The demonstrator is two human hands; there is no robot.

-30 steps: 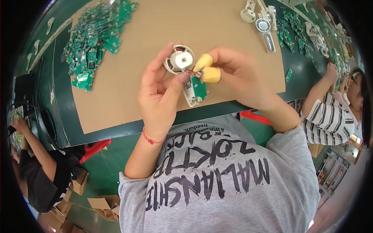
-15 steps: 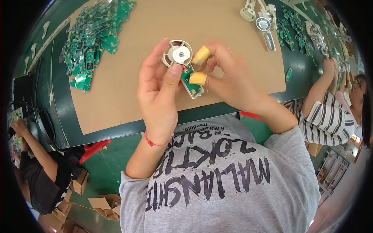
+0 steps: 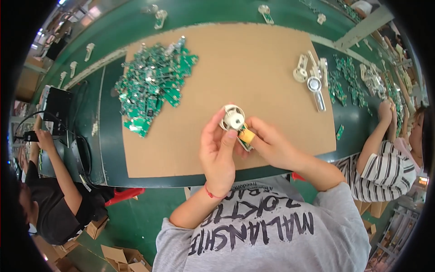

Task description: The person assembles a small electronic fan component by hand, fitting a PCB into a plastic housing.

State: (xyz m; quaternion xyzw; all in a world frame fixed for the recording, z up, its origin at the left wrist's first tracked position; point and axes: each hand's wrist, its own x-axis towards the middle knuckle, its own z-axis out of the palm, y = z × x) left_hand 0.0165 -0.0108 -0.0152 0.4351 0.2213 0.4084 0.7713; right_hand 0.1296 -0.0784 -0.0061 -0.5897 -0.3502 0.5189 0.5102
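A cream plastic fan housing (image 3: 234, 119) with a round ring and a white motor at its centre is held above the brown cardboard mat (image 3: 217, 59). My left hand (image 3: 218, 152) grips it by the ring, thumb on the near side, fingers behind. My right hand (image 3: 277, 146) pinches the short handle part. A yellow finger cot (image 3: 246, 136) covers its thumb, which presses over the green circuit board (image 3: 248, 145) seated in the handle. Most of that board and the right fingertips are hidden.
A heap of green circuit boards (image 3: 152, 86) lies at the mat's left. Fan housings (image 3: 300, 74) and a silver-ringed one (image 3: 314, 85) lie at its right. Black equipment (image 3: 59, 109) stands far left. Co-workers' arms (image 3: 383, 118) reach in at right and left (image 3: 59, 158).
The view has shifted, so the table's far side shows more. My right thumb and fingers have closed in over the handle, covering more of the circuit board. The left hand keeps its grip.
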